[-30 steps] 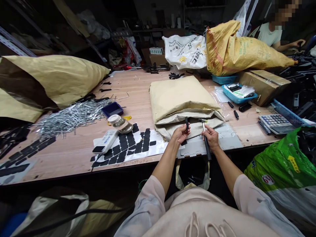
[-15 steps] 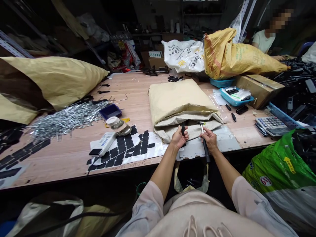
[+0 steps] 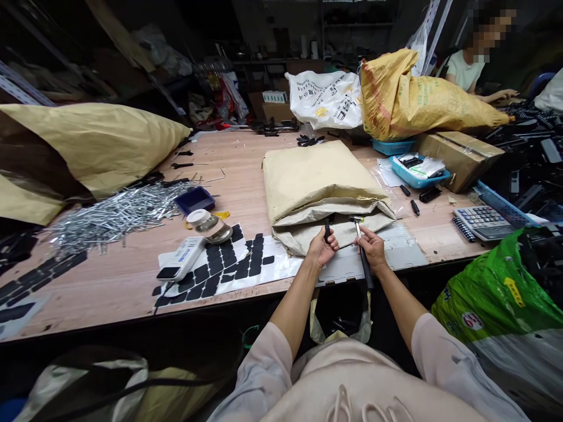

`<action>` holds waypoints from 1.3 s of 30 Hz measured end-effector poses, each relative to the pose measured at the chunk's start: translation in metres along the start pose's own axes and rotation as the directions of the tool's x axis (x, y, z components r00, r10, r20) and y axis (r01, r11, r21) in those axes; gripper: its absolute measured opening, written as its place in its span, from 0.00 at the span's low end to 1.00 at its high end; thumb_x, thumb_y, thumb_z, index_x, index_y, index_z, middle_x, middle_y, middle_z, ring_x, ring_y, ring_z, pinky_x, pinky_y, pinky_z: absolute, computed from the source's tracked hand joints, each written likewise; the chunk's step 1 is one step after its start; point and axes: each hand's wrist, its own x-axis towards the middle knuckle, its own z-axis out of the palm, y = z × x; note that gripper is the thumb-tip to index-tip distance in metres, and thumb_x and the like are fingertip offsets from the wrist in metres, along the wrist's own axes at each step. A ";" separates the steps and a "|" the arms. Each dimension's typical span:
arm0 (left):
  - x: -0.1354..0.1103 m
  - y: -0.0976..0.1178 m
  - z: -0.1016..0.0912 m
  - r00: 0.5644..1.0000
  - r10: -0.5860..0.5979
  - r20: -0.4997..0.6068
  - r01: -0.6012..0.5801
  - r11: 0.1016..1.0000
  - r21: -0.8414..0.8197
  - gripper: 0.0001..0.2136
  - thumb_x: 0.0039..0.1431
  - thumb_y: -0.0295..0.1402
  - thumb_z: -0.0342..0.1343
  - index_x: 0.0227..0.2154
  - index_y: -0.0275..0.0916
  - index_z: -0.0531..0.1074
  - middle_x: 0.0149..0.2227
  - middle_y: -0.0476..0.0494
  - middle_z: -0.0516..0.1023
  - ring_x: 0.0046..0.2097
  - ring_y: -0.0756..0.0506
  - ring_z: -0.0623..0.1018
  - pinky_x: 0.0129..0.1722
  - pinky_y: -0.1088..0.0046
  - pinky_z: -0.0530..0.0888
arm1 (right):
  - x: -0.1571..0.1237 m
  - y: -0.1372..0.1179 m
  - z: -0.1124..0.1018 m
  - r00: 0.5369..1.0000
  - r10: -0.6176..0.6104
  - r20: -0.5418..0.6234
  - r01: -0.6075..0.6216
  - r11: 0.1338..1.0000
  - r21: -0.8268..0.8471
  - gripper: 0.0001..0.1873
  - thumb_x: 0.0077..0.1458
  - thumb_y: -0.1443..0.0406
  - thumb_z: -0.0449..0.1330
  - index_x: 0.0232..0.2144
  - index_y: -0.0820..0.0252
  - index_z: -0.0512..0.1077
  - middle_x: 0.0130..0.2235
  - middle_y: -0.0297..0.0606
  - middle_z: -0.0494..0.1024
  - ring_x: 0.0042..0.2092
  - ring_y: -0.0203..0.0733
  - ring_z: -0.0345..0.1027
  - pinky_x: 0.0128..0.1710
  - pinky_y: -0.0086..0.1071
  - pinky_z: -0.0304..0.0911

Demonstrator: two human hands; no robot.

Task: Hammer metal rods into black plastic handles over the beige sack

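My left hand [image 3: 322, 248] is closed around a small black part [image 3: 327, 231], most of it covered by my fingers. In my right hand [image 3: 372, 249] is a small hammer [image 3: 366, 268]; its black handle points down toward me and its head sits up near the bag's opening. Both hands are at the front of a folded tan paper bag [image 3: 321, 170], whose layered mouth faces me. A flat grey-white sheet [image 3: 396, 249] lies beneath the bag at the table edge.
A pile of metal rods [image 3: 118, 214], a glass jar [image 3: 213, 225], a white device [image 3: 182, 258] and black sticker sheets [image 3: 220, 258] are to the left. Rightward are a blue basket [image 3: 420, 179], a calculator [image 3: 481, 223] and a green bag [image 3: 488, 281]. Another person [image 3: 468, 70] sits beyond.
My left hand has turned slightly, showing more of the palm, with the black part still held. The right hand keeps the hammer almost where it was. The other person's hand has risen.
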 end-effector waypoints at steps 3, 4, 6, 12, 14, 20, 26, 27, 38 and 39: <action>-0.004 0.003 0.003 0.999 -0.043 -0.008 0.043 0.999 -0.014 0.15 0.70 0.39 0.44 0.35 0.35 0.71 0.21 0.50 0.65 0.23 0.50 0.68 0.26 0.74 0.68 | 0.000 -0.001 0.000 1.000 0.000 0.000 0.000 1.000 -0.002 0.33 0.45 0.59 0.64 0.55 0.65 0.74 0.24 0.30 0.76 0.18 0.32 0.59 0.18 0.29 0.54; -0.005 0.004 0.003 0.998 -0.061 -0.012 0.061 0.998 -0.015 0.14 0.70 0.37 0.44 0.37 0.34 0.72 0.23 0.48 0.68 0.25 0.50 0.71 0.28 0.73 0.70 | 0.000 -0.001 0.000 1.000 -0.001 0.002 0.001 1.000 -0.003 0.33 0.45 0.59 0.64 0.55 0.65 0.74 0.24 0.30 0.76 0.18 0.32 0.60 0.18 0.29 0.54; -0.007 0.004 0.004 0.998 -0.066 -0.025 0.066 0.998 -0.017 0.12 0.69 0.32 0.46 0.40 0.32 0.73 0.26 0.45 0.72 0.29 0.50 0.74 0.32 0.73 0.73 | 0.000 -0.001 0.000 1.000 -0.002 0.009 0.002 1.000 -0.006 0.33 0.46 0.59 0.64 0.54 0.65 0.74 0.24 0.30 0.76 0.18 0.32 0.60 0.18 0.29 0.54; -0.008 0.001 0.001 0.999 -0.009 -0.032 0.009 1.000 -0.007 0.11 0.69 0.32 0.49 0.45 0.33 0.73 0.28 0.44 0.75 0.30 0.50 0.76 0.35 0.73 0.75 | 0.000 -0.001 0.000 1.000 -0.001 0.015 0.001 1.000 -0.005 0.32 0.46 0.58 0.64 0.54 0.65 0.74 0.24 0.30 0.77 0.18 0.32 0.60 0.18 0.28 0.54; -0.007 0.000 0.000 1.000 -0.003 -0.009 0.003 1.000 0.003 0.10 0.69 0.32 0.49 0.44 0.33 0.73 0.27 0.46 0.73 0.28 0.51 0.74 0.32 0.75 0.73 | 0.000 -0.001 0.000 1.000 -0.003 0.015 0.003 1.000 0.003 0.32 0.46 0.59 0.64 0.54 0.65 0.74 0.24 0.30 0.77 0.18 0.32 0.60 0.18 0.28 0.54; -0.003 -0.004 -0.005 0.996 0.082 0.040 -0.084 0.995 0.052 0.08 0.66 0.36 0.54 0.38 0.35 0.72 0.22 0.53 0.63 0.23 0.53 0.65 0.26 0.77 0.65 | 0.000 0.000 0.000 1.000 0.006 0.018 -0.006 1.000 0.006 0.34 0.46 0.59 0.64 0.56 0.65 0.73 0.24 0.29 0.76 0.18 0.31 0.60 0.18 0.28 0.55; 0.003 -0.004 -0.006 0.942 0.332 0.040 -0.259 0.648 0.716 0.11 0.63 0.40 0.55 0.40 0.38 0.75 0.24 0.51 0.66 0.27 0.50 0.67 0.31 0.73 0.65 | 0.001 0.003 -0.001 1.000 0.008 0.014 -0.009 1.000 0.020 0.34 0.46 0.59 0.65 0.56 0.66 0.73 0.24 0.30 0.76 0.18 0.31 0.59 0.18 0.28 0.56; 0.004 -0.003 -0.007 0.905 0.419 0.074 -0.282 0.462 0.841 0.10 0.62 0.38 0.57 0.41 0.39 0.75 0.26 0.50 0.69 0.31 0.48 0.70 0.34 0.72 0.66 | 0.001 0.003 -0.001 1.000 0.006 0.012 -0.007 1.000 0.020 0.34 0.46 0.59 0.65 0.56 0.66 0.73 0.24 0.30 0.76 0.18 0.31 0.59 0.18 0.28 0.56; 0.025 0.005 -0.037 0.776 0.566 0.280 -0.156 -0.258 0.954 0.09 0.53 0.36 0.67 0.37 0.43 0.79 0.39 0.45 0.73 0.47 0.42 0.70 0.48 0.68 0.68 | 0.001 0.014 -0.004 0.994 -0.077 0.073 0.087 0.987 -0.134 0.31 0.47 0.60 0.66 0.54 0.64 0.75 0.24 0.27 0.68 0.24 0.30 0.55 0.24 0.28 0.54; 0.026 0.006 -0.038 0.784 0.551 0.286 -0.172 -0.250 0.953 0.09 0.53 0.35 0.67 0.38 0.44 0.79 0.38 0.45 0.73 0.47 0.43 0.71 0.47 0.68 0.68 | 0.001 0.015 -0.005 0.991 -0.090 0.094 0.104 0.982 -0.156 0.31 0.47 0.60 0.66 0.54 0.63 0.76 0.24 0.27 0.66 0.24 0.30 0.53 0.25 0.28 0.53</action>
